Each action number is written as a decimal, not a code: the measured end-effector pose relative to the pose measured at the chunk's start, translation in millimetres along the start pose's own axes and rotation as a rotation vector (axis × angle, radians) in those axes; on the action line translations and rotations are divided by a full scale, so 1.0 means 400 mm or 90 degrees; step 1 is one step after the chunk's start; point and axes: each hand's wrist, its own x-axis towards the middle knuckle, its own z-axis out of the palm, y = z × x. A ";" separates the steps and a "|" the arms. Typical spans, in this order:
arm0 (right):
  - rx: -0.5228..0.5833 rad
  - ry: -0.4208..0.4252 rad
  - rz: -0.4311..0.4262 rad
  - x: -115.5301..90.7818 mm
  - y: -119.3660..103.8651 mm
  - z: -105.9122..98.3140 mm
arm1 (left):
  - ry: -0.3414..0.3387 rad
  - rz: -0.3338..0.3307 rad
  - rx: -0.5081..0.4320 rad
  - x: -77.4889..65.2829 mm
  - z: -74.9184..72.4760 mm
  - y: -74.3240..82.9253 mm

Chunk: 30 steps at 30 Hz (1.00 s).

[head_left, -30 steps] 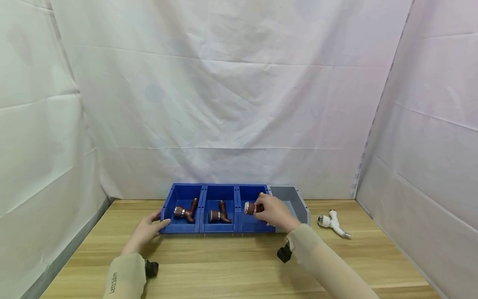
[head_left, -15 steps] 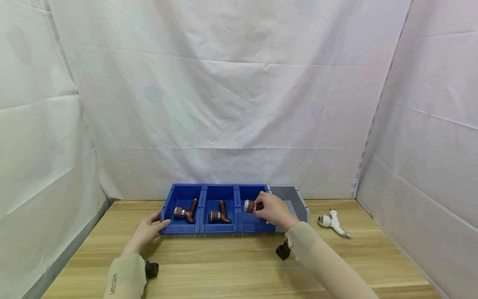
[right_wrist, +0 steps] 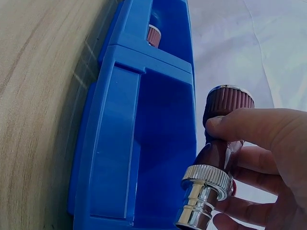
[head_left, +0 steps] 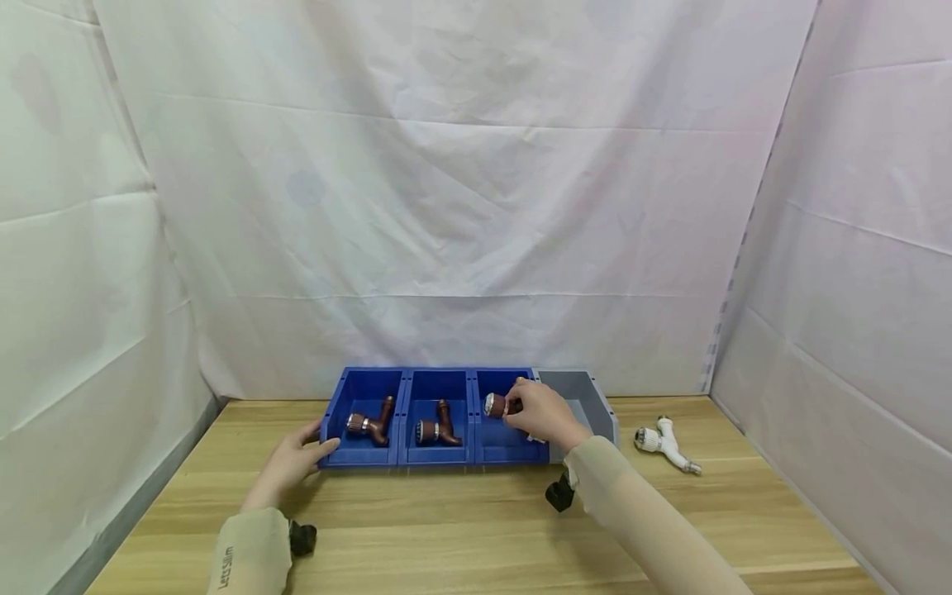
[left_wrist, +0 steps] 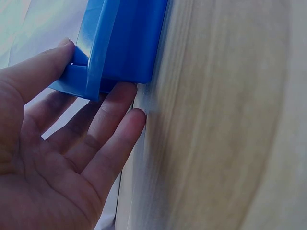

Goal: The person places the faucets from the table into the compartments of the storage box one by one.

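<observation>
My right hand [head_left: 549, 412] holds a brown tap [head_left: 495, 405] over the third blue bin [head_left: 502, 452]. Thumb and fingers pinch its body below the ribbed knob [right_wrist: 230, 100]; the chrome spout end [right_wrist: 196, 206] points down in the right wrist view. At the row's left end, my left hand [head_left: 292, 464] has its thumb over the rim of the first blue bin [head_left: 364, 455] and its fingers [left_wrist: 112, 110] against the outside. One brown tap [head_left: 375, 424] lies in that first bin, another brown tap [head_left: 440, 429] in the middle bin [head_left: 435, 456].
A grey bin [head_left: 595, 405] joins the right end of the row, partly behind my right hand. To its right a white tap [head_left: 668, 446] lies on the wooden table [head_left: 431, 529]. White cloth [head_left: 446, 207] hangs close behind the bins and on both sides.
My right hand has risen slightly and shifted a little left with the brown tap, whose knob end has tipped up a bit. My left hand stays at the first bin.
</observation>
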 end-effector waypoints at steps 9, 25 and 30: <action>0.009 0.006 -0.004 0.009 0.007 0.007 | -0.002 -0.003 0.002 0.000 -0.002 -0.002; 0.000 0.004 0.000 0.023 0.013 0.016 | -0.005 0.004 -0.004 -0.010 0.000 0.009; 0.013 -0.005 0.017 0.028 0.019 0.019 | -0.006 0.006 -0.011 -0.011 -0.001 0.010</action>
